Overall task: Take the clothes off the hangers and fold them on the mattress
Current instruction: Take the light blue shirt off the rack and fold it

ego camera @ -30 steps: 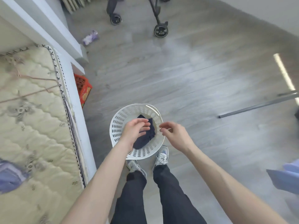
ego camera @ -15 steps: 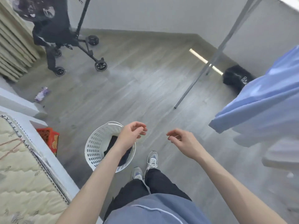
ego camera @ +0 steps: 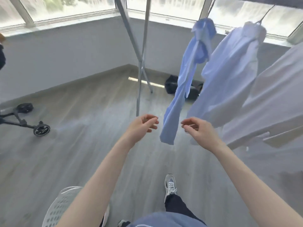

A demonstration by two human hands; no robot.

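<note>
Blue shirt [ego camera: 183,82] hem between left hand [ego camera: 142,125] and right hand [ego camera: 199,130] | both loose, empty

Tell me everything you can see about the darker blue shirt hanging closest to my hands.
The darker blue cotton-looking shirt hangs from a thin hook, collar up, bunched near the top, body trailing long and narrow. Its lower end dangles between the left hand and right hand; neither grips it. A paler shirt hangs alongside.
</note>
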